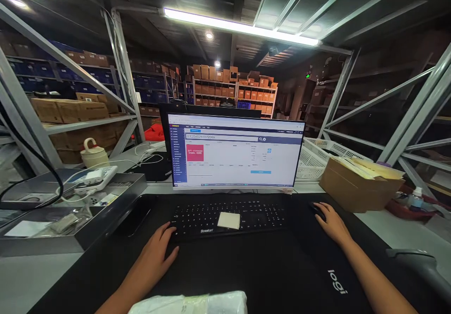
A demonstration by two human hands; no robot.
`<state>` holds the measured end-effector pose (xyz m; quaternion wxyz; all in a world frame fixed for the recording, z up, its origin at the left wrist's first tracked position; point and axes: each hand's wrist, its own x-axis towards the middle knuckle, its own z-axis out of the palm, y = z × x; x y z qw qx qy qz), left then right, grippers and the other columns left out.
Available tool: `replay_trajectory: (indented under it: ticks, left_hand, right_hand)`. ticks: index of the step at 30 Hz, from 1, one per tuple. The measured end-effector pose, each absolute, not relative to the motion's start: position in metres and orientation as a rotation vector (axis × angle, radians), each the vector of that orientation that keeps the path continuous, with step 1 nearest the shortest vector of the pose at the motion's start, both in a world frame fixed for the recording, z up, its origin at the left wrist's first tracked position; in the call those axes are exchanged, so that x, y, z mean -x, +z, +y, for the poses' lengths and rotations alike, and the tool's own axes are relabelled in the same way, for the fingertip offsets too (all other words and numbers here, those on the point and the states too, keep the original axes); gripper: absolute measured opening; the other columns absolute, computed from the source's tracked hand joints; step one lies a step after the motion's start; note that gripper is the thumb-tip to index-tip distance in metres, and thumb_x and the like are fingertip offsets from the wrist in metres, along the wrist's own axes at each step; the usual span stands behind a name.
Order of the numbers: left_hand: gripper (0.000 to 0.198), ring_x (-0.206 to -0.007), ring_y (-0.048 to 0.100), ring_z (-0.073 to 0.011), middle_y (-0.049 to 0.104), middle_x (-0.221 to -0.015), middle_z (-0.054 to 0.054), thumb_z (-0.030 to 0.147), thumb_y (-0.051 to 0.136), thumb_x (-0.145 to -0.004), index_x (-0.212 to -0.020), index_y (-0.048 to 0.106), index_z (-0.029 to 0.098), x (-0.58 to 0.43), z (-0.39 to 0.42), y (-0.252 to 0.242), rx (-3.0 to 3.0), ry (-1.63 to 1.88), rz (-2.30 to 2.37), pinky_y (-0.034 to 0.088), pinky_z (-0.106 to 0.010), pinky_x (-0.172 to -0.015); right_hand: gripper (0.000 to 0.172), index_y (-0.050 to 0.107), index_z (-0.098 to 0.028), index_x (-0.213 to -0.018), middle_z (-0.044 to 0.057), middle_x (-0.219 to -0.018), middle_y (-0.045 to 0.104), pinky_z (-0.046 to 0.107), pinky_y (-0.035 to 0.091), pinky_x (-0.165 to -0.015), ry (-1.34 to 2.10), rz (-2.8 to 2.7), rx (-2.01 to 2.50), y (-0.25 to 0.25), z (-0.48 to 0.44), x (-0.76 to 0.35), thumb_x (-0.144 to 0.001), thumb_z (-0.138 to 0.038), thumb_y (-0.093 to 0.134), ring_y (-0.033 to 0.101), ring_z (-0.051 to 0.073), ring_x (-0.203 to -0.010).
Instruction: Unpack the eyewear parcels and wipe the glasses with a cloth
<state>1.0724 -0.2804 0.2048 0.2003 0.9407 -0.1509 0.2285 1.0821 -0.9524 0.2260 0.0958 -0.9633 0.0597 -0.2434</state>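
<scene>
A black keyboard (pixel 229 215) lies on a black desk mat (pixel 268 271) before a lit monitor (pixel 235 150). A small pale square pad (pixel 229 220) rests on the keys. My left hand (pixel 157 248) lies at the keyboard's left end, fingers loosely curled, holding nothing. My right hand (pixel 331 222) rests over a black mouse (pixel 317 209) on the mat, fingers draped on it. A white plastic-wrapped parcel (pixel 193 303) sits at the near edge between my arms.
A grey metal tray (pixel 105 210) with cables, a white device and papers stands at left. A cardboard box (pixel 357 184) and white baskets (pixel 317 156) stand at right. A handheld scanner (pixel 419 262) lies far right. Metal shelving with boxes surrounds the desk.
</scene>
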Motion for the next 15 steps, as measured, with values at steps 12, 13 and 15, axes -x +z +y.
replay_trajectory:
  ticks: [12, 13, 15]
  left_hand:
    - [0.045, -0.122, 0.061, -0.034, 0.055, -0.137, -0.017, 0.046, 0.049, -0.089, -0.124, 0.059, 0.019, -1.072, -0.2809, 0.2057, -2.611, 0.664, -0.432, 0.054, -0.051, -0.102]
    - [0.046, -0.122, 0.061, -0.0342, 0.056, -0.136, -0.017, 0.045, 0.05, -0.089, -0.124, 0.059, 0.018, -1.0721, -0.281, 0.2062, -2.615, 0.659, -0.433, 0.054, -0.051, -0.102]
    - [0.045, -0.122, 0.061, -0.0342, 0.056, -0.135, -0.017, 0.045, 0.05, -0.088, -0.124, 0.06, 0.018, -1.0724, -0.2811, 0.2071, -2.617, 0.659, -0.434, 0.054, -0.051, -0.102]
  right_hand:
    - [0.042, 0.06, -0.024, -0.128, 0.011, -0.133, 0.057, 0.045, 0.048, -0.104, -0.77, 0.148, 2.888, 0.2271, -0.9492, -1.0799, -0.089, -0.033, 0.048, 0.06, 0.029, -0.121]
    - [0.042, 0.06, -0.024, -0.128, 0.011, -0.132, 0.057, 0.045, 0.048, -0.104, -0.772, 0.151, 2.893, 0.2273, -0.949, -1.0794, -0.088, -0.032, 0.048, 0.06, 0.029, -0.12]
    - [0.043, 0.06, -0.024, -0.128, 0.011, -0.131, 0.057, 0.044, 0.048, -0.103, -0.776, 0.158, 2.901, 0.228, -0.9485, -1.0784, -0.088, -0.032, 0.048, 0.061, 0.029, -0.119]
